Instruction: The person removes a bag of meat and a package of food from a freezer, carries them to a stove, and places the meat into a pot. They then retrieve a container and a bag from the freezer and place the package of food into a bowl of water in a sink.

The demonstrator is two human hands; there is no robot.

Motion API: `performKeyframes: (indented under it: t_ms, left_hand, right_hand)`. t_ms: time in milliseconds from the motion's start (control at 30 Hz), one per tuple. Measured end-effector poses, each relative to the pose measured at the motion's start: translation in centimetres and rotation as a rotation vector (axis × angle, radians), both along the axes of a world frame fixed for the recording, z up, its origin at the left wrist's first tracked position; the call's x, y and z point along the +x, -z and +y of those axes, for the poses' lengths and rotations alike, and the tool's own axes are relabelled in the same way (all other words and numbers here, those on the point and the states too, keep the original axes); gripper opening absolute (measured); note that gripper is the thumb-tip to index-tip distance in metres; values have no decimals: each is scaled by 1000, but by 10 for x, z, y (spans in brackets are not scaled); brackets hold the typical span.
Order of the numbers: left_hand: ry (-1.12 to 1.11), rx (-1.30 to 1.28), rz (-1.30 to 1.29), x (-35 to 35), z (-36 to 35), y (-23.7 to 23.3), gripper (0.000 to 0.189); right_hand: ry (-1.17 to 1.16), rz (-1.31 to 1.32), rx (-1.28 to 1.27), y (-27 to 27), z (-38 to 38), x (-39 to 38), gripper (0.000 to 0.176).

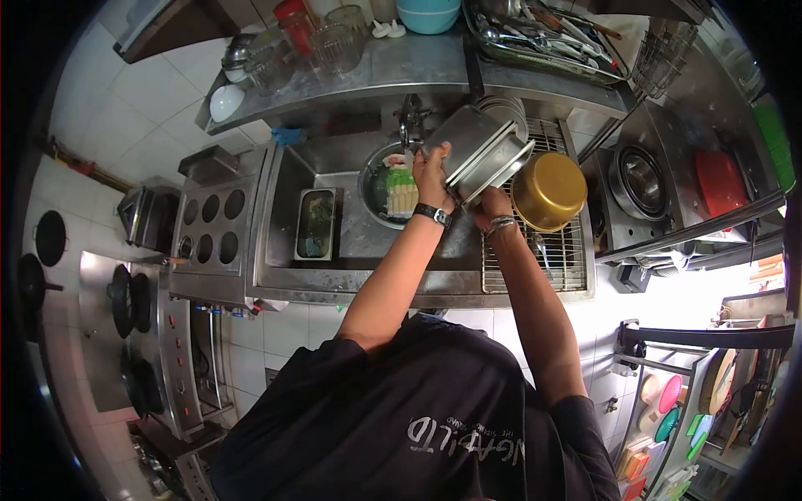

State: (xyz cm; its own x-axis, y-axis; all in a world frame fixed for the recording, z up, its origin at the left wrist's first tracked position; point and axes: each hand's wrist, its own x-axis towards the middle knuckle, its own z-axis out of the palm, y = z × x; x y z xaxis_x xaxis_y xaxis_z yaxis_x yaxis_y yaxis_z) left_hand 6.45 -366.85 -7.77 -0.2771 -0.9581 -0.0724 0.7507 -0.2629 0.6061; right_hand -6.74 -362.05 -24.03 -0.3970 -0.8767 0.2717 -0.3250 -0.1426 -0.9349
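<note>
Several rectangular metal pans (469, 138) are tilted together above the right side of the sink. My left hand (432, 177) is closed on their left edge, with the thumb up along the side. Under their lower right edge, my right hand (493, 207) is closed round the rims, its fingers partly hidden. A gold pot (550, 192) stands on the wire rack just right of my right hand. Left of my left hand, a round metal bowl (368, 185) under the faucet (409, 121) holds something green and pale. A rectangular metal container (319, 224) with dark green contents sits in the sink.
Glasses (334, 46), a light blue tub (428, 15) and a tray of utensils (551, 37) are on the shelf (376, 77) above. The wire rack (535, 271) borders the sink on the right. Metal bowls (639, 179) and a red item (720, 184) lie farther right.
</note>
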Motion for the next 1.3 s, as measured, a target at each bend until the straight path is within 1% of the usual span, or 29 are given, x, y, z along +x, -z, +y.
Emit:
performKeyframes:
  t_ms: [67,100,167,267,400,467,500,533,600,633,667,700,733,767,800,833,867,900,933,967,1000,1033,1100,1133,1167,1200,1233,1267,1300]
  left_hand:
    - [36,96,38,1,0,5,17]
    - [36,96,37,3,1,5,17]
    - [149,163,53,6,2,4,19]
    - [211,223,73,6,-3,23,20]
    - [149,203,63,11,1,12,16]
    - [-2,222,-54,17,-5,3,20]
    - [-110,94,-113,20,-21,19,34]
    - [-108,93,-112,29,-36,15,34]
    - [-69,-66,-184,46,-53,7,51]
    - [-69,-62,-186,47,-45,-7,51]
    - [-131,-272,-350,50,-37,-22,56]
    - [-194,-486,-511,52,-32,-31,62]
    - [-287,-645,-619,53,-29,-35,61]
    - [-301,-660,-724,55,-21,-37,62]
    - [-315,-678,-823,56,-10,-53,63]
    - [-313,-678,-823,56,-9,-52,63]
    - [-420,-811,-903,55,-8,-52,66]
    - [-531,-947,-979,54,-5,-56,70]
    - [-531,-948,-976,52,0,-60,70]
    - [-433,-778,-908,52,7,-63,65]
    - [-338,-610,-838,50,12,-67,60]
    - [-346,-608,-838,45,11,-51,60]
    - [-129,-66,-223,30,5,-8,53]
    - [-6,26,-72,31,28,-21,40]
    - [97,67,10,28,30,16,32]
    - [207,137,82,29,46,17,26]
    - [206,181,-4,31,65,6,25]
    - [234,244,-62,25,64,50,27]
    - [304,261,-96,32,77,42,30]
  right_hand:
    - [175,-1130,45,-90,23,35,27]
    - [175,-1130,45,-96,28,37,27]
    - [206,-1123,78,-107,34,43,27]
    - [208,-1118,32,-126,47,54,30]
    - [163,-1122,21,-125,57,55,34]
    - [106,-1144,-12,-125,66,55,36]
    - [86,-1046,-15,-133,77,55,35]
    - [86,-1045,-17,-131,82,49,35]
    - [137,-1056,-15,-119,95,32,30]
    - [180,-1007,4,-112,99,21,26]
    - [178,-919,-46,-105,103,10,25]
    - [213,-910,-58,-113,107,4,26]
    - [246,-902,-66,-120,111,0,28]
    - [245,-886,-54,-115,115,-10,29]
    - [243,-866,-48,-116,116,-16,30]
    - [307,-833,-91,-118,117,-16,31]
    - [310,-831,-91,-115,119,-20,31]
    - [265,-821,-104,-114,120,-23,31]
    - [220,-811,-116,-112,121,-25,32]
    - [197,-906,-101,-110,126,-25,30]
    - [241,-895,-31,-107,126,-25,30]
    - [196,-417,124,-101,127,-24,33]
    - [46,-674,11,-103,133,-12,39]
    - [-25,-805,-35,-111,136,-2,42]
    - [43,-953,-5,-126,144,10,40]
    - [116,-1100,26,-133,151,18,37]
    - [115,-1099,26,-128,158,19,37]
    - [104,-1117,16,-121,166,19,41]
    - [95,-1135,6,-110,176,18,44]
